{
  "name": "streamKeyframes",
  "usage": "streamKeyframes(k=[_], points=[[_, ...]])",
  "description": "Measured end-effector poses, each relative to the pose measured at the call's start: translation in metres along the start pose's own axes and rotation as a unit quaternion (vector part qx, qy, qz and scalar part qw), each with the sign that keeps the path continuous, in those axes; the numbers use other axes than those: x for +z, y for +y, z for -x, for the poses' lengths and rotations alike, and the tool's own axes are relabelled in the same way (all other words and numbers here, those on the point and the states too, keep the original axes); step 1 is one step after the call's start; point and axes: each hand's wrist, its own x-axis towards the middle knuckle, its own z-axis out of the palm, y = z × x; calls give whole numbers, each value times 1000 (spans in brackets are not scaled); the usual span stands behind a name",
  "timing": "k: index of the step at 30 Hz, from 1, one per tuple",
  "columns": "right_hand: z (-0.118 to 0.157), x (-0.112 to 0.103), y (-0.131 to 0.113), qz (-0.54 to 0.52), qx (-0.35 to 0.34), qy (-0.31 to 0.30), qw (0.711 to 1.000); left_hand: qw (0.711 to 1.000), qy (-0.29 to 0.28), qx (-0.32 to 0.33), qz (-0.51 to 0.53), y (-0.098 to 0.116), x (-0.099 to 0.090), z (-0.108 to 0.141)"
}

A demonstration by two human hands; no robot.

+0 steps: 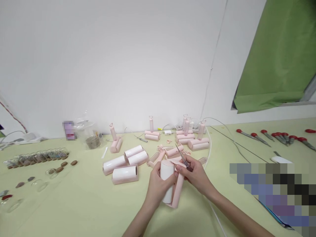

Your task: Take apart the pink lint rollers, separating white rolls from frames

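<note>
My left hand [158, 181] is wrapped round a white roll [168, 179] that sits beside or partly inside a pink plastic housing [178, 194]. My right hand [196, 174] is closed round a thin pointed metal tool [182, 154], its tip pointing up and left. The right thumb and fingers also press on the pink housing near its upper end. Just beyond my hands lie loose pink parts [174, 150], some clear and some solid. Left of my hands, several white rolls in clear pinkish sleeves [124, 173] rest on the table.
Pink assembled pieces with upright handles [151, 125] stand along the wall. A white cable [209, 144] runs past my right arm. Several red-topped tools [256, 136] lie at right. Small glass jars [37, 156] and brown discs [59, 169] are at left, near a clear bag [89, 133].
</note>
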Motion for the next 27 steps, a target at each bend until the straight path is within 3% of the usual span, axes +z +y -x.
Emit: streamKeyframes(k=[4, 8, 12, 16, 20, 22, 27], points=[[-9, -28, -5, 28, -13, 115, 993, 990, 109, 2, 84, 11, -23, -14], [-40, -48, -4, 72, -19, 151, 986, 996, 87, 6, 19, 18, -44, -28], [-69, -44, 15, 125, -23, 128, 984, 993, 77, 28, -85, 8, -40, -31], [-77, -46, 34, 185, -24, 128, 974, 938, 66, 118, -318, 0, -39, -21], [-62, -55, 30, 242, -4, 142, 960, 895, 39, 111, -431, 0, -48, -12], [-45, -50, 21, 253, -13, 106, 961, 880, 36, 106, -462, -2, -52, -10], [8, -15, 7, 225, -26, -106, 968, 862, 23, 128, -491, -9, -52, -6]])
